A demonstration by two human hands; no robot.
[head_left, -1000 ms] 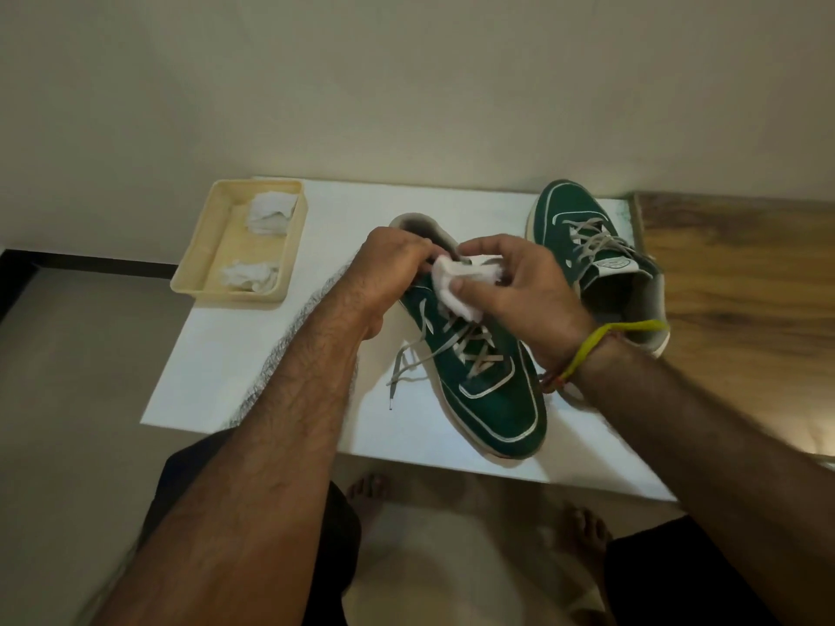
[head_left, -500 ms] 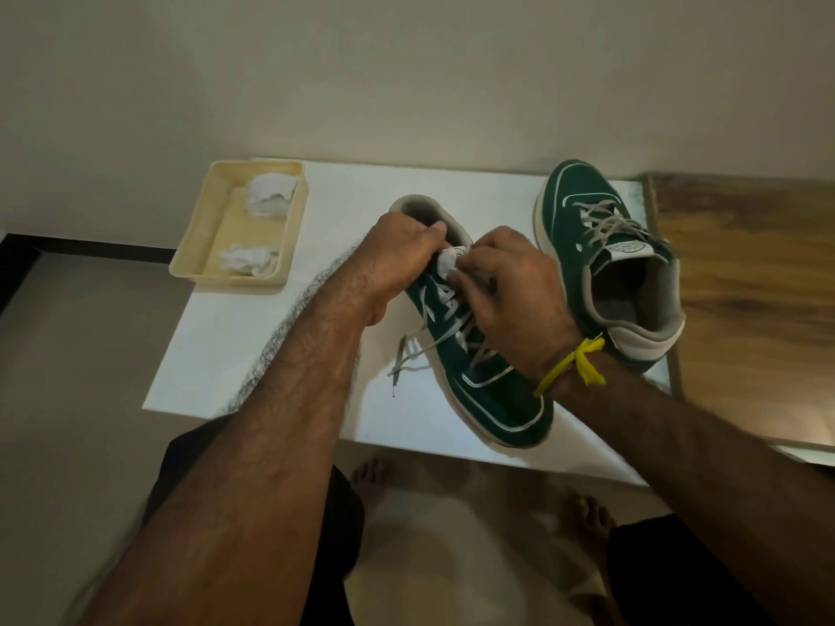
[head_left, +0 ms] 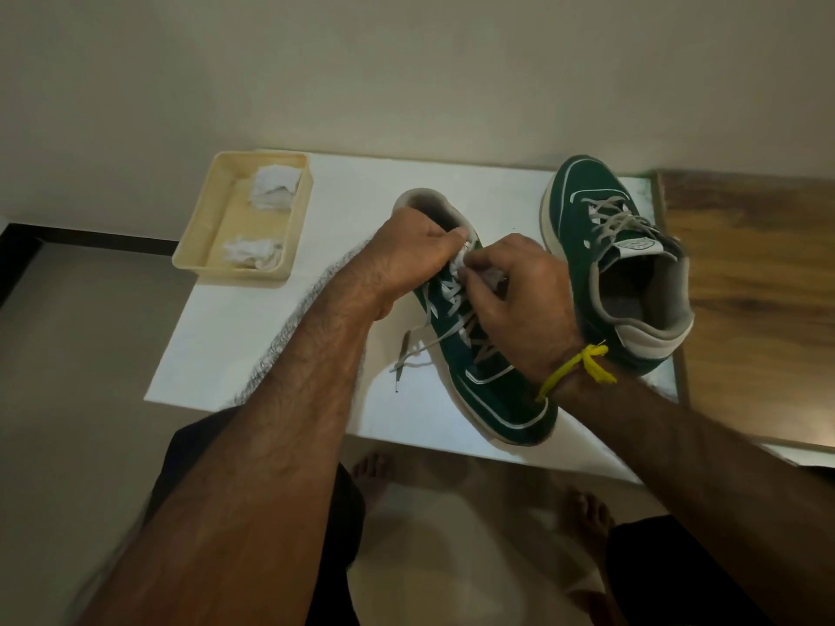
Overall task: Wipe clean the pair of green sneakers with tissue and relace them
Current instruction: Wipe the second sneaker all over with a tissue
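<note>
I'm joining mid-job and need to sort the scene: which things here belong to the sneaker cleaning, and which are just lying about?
In the job:
- near sneaker, in the left hand grip
- tissue, pinched by the right hand
- loose lace
- far sneaker

Lying about:
- beige tray with two crumpled tissues
- white board
- wooden surface

Green sneakers with white trim, cream tray, yellow wrist thread
</note>
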